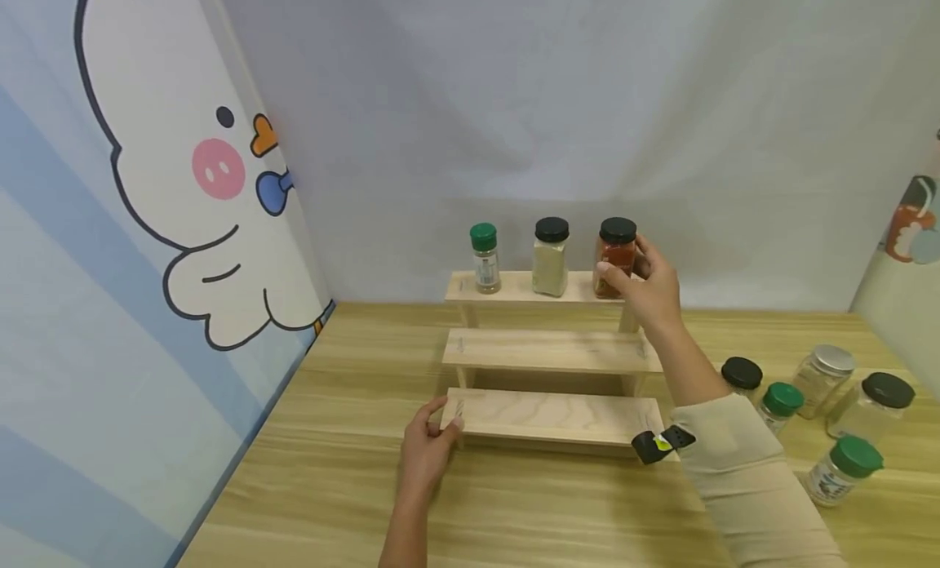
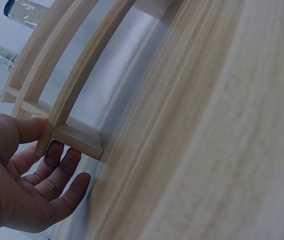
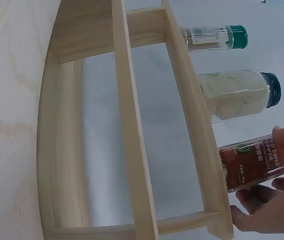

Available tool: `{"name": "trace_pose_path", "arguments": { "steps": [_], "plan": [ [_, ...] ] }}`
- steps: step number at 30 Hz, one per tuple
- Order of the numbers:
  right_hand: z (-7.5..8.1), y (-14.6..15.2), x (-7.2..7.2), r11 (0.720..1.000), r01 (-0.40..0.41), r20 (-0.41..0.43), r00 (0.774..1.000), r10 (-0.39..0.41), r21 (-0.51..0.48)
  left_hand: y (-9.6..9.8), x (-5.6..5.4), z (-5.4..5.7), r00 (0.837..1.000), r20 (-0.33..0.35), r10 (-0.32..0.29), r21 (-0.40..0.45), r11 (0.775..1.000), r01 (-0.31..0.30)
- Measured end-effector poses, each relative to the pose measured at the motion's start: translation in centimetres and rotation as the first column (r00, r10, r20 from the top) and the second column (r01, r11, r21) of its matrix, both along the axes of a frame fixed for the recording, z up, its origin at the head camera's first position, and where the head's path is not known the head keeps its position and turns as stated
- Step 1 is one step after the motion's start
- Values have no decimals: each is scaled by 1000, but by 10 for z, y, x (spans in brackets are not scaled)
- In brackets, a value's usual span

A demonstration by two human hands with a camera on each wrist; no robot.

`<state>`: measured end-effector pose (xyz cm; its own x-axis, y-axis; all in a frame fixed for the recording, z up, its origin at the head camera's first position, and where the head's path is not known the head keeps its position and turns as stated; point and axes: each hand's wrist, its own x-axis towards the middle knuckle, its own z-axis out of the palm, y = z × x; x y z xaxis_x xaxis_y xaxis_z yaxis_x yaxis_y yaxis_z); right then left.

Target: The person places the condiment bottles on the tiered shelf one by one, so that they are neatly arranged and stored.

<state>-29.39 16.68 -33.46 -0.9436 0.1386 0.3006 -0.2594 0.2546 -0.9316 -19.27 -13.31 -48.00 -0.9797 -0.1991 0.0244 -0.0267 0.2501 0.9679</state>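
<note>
A three-tier wooden spice rack (image 1: 551, 414) stands on the table. My left hand (image 1: 428, 450) holds the left end of its lowest board, thumb on top; the left wrist view shows the other fingers curled beneath and beside the board's end (image 2: 76, 137). At the right end of the top tier, my right hand (image 1: 652, 289) grips a black-lidded jar of red sweet pepper powder (image 1: 615, 254), its label facing out in the right wrist view. The jar stands upright, its base at the board. Left of it on that tier are a black-lidded jar of pale powder (image 1: 550, 262) and a small green-capped spice bottle (image 1: 485, 262).
Right of the rack stand several more jars: a black-lidded one (image 1: 742, 374), a silver-lidded one (image 1: 824, 379), a large black-lidded one (image 1: 874, 409), and green-capped bottles (image 1: 840, 470) nearer the front. A pale curtain (image 1: 551, 127) hangs behind; a cartoon-printed panel (image 1: 169, 225) borders the left.
</note>
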Motion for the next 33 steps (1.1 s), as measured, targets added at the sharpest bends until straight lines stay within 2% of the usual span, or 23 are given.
{"name": "trace_pose_path", "arguments": {
  "steps": [3,7,12,16,19,23,28,33],
  "plan": [
    [6,3,10,1000,0,31,1000,1,-31,1,-1,1,1000,0,-7,9,1000,7],
    [8,9,21,1000,22,54,998,-21,-11,3,-1,3,1000,-6,-18,12,1000,18],
    [1,17,41,999,33,76,997,-34,9,3,3,4,1000,-26,-12,25,1000,12],
    [-4,22,56,999,32,83,996,-33,12,2,5,4,996,-84,-17,24,1000,20],
    [-8,25,67,999,26,80,996,-28,24,2,4,3,998,-65,-10,25,1000,11],
    [-15,27,82,999,26,94,995,-29,34,3,3,3,1000,-5,16,24,1000,-16],
    [-26,29,101,1000,21,140,990,-23,13,4,3,2,1000,2,12,20,1000,-12],
    [-34,30,116,998,18,127,992,-25,57,3,4,1,1000,3,18,15,1000,-18]
  ]
}}
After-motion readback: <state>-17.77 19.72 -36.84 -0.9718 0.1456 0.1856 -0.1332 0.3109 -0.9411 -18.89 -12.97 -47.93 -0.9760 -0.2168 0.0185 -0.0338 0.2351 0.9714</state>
